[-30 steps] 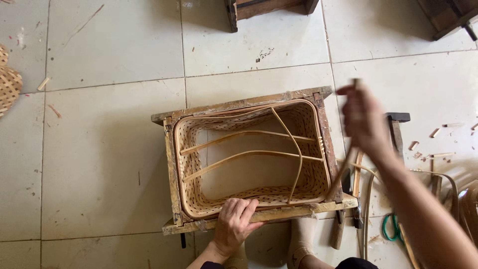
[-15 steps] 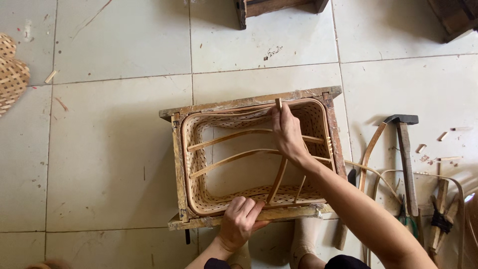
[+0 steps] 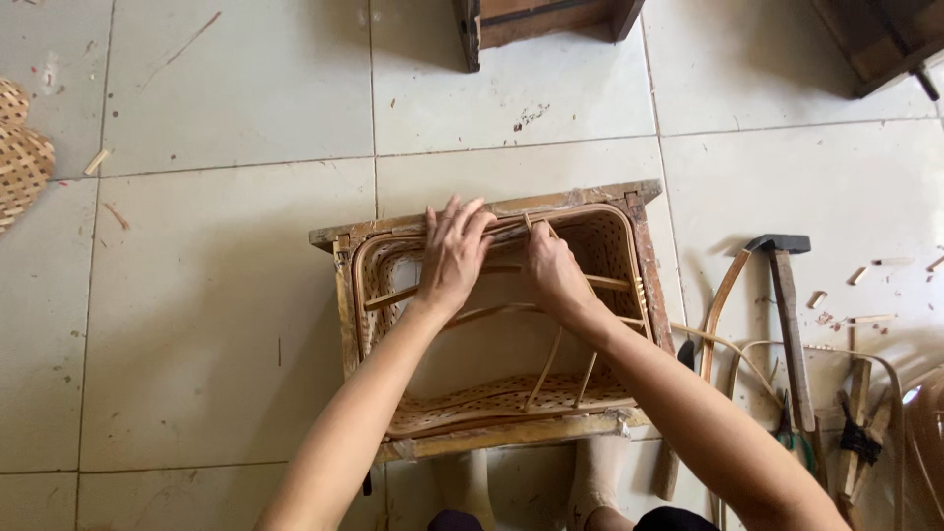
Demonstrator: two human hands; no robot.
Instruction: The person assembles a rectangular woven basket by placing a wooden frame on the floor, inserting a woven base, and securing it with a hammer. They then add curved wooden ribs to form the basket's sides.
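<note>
Tiled floor [image 3: 197,324]: bears all items.
Wooden frame [image 3: 649,265]: rectangular, mid-floor, enclosing a woven basket [image 3: 511,398].
Left hand [image 3: 452,258]: at the frame's far rim, fingers spread, pressing the basket edge.
Right hand [image 3: 551,270]: beside the left, fingers closed on a thin strip [image 3: 511,232] at that rim.
Hammer [image 3: 787,305]: right of the frame, among bent strips.
Woven piece [image 3: 20,162]: far left of the frame.

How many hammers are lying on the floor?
1. The hammer lies on the tiles right of the woven basket, among bamboo strips. More could be hidden beyond the picture's right edge.
</note>
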